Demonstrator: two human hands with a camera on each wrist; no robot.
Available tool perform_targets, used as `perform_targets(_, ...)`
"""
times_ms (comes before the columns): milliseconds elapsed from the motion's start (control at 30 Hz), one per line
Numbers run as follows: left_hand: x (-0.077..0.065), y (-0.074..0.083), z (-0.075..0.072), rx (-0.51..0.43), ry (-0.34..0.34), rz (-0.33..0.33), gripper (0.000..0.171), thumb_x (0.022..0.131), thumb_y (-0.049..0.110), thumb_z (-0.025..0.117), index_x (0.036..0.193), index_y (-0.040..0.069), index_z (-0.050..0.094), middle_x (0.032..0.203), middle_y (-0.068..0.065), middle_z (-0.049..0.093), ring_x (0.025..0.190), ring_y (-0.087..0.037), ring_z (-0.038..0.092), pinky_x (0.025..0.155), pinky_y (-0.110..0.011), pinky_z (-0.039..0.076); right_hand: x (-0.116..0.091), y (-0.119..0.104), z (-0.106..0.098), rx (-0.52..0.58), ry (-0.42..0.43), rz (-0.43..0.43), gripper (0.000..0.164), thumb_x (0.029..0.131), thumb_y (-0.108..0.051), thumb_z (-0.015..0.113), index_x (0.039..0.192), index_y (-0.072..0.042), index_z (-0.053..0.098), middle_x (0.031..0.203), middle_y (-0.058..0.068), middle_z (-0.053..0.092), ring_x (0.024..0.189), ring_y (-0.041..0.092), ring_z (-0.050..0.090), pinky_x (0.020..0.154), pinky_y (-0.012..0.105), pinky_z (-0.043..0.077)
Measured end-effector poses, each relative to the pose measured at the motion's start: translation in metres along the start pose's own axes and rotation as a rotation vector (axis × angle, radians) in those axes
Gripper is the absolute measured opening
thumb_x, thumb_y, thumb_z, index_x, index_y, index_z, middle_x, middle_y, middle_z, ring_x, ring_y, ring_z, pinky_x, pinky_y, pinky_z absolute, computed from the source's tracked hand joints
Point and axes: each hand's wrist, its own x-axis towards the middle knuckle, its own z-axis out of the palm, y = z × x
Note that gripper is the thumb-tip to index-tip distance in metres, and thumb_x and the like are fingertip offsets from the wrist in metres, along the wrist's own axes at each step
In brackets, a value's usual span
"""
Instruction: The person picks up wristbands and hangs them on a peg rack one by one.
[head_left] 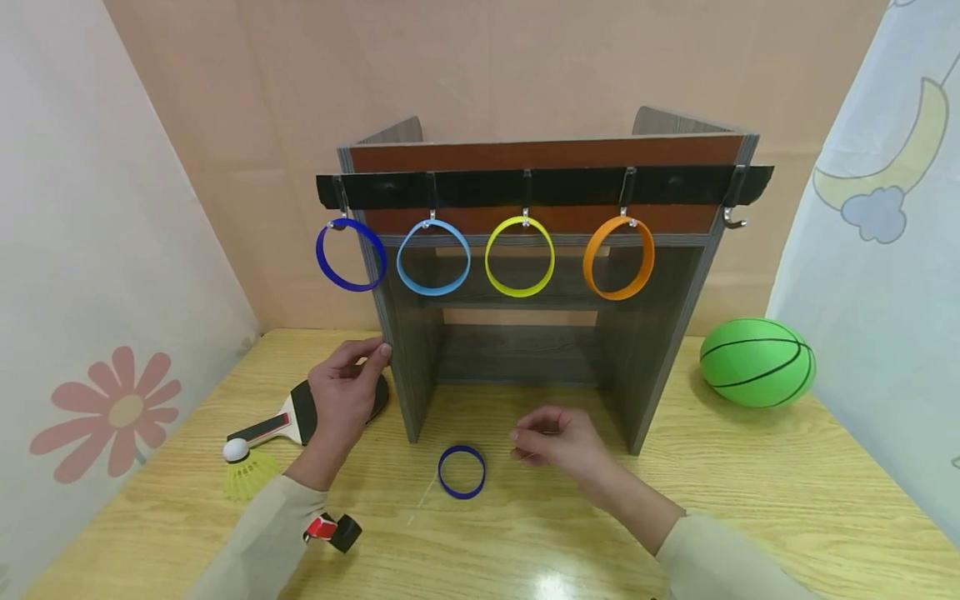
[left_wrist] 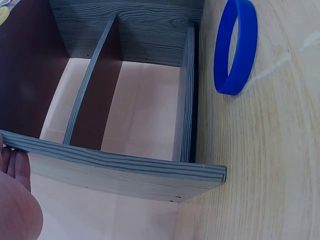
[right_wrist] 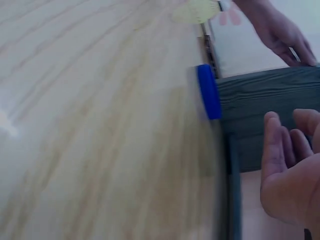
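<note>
A dark grey shelf unit (head_left: 532,354) stands upright. My left hand (head_left: 348,379) holds the front edge of its left side panel with thumb and fingertips; in the left wrist view, fingers (left_wrist: 17,165) rest against the panel's outer face. My right hand (head_left: 566,446) hovers in front of the unit's lower opening, fingers loosely curled, holding nothing. A dark blue wristband (head_left: 462,472) lies on the table between the hands. From hooks on the black strip (head_left: 480,190) hang a dark blue wristband (head_left: 381,250), a light blue one (head_left: 433,292), a yellow one (head_left: 520,292) and an orange one (head_left: 618,294).
At the strip's right end, a metal hook (head_left: 735,221) bears no band. A green ball (head_left: 757,362) sits right of the unit. Left of it lie a table tennis paddle (head_left: 303,412), partly behind my left arm, and a yellow shuttlecock (head_left: 251,475).
</note>
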Motion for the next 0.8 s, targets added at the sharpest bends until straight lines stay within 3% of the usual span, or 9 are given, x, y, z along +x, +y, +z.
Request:
perform_targets(233,0.0,0.0,0.0,-0.022,0.005,-0.006,0.008,0.081,-0.021,0.06,0.088,-0.025,0.06,0.08,-0.019,0.066,0.073,-0.014,0.066,0.069,-0.023,0.055,0.008,0.015,0.015,-0.092,-0.061,0.097,0.021,0.084,-0.003,0.069,0.099,0.01,0.06,0.084,0.016,0.064,0.077,0.03,0.065,0.068,0.038,0.056)
perform_targets(400,0.0,0.001,0.001,-0.008,0.013,-0.016,0.009,0.081,-0.019,0.062,0.088,-0.025,0.06,0.08,-0.02,0.065,0.072,-0.014,0.066,0.069,-0.024,0.055,0.011,0.023,0.024,-0.153,-0.097,0.104,0.026,0.08,-0.005,0.072,0.098,0.01,0.061,0.079,0.012,0.064,0.071,0.024,0.064,0.065,0.035,0.056)
perform_targets(800,0.0,0.001,0.002,0.016,0.013,-0.02,0.008,0.081,-0.022,0.06,0.088,-0.025,0.06,0.08,-0.02,0.065,0.072,-0.012,0.066,0.069,-0.022,0.055,0.024,0.029,0.039,-0.256,-0.06,0.147,0.024,0.077,-0.003,0.074,0.095,0.008,0.062,0.072,0.011,0.062,0.06,0.019,0.061,0.053,0.029,0.053)
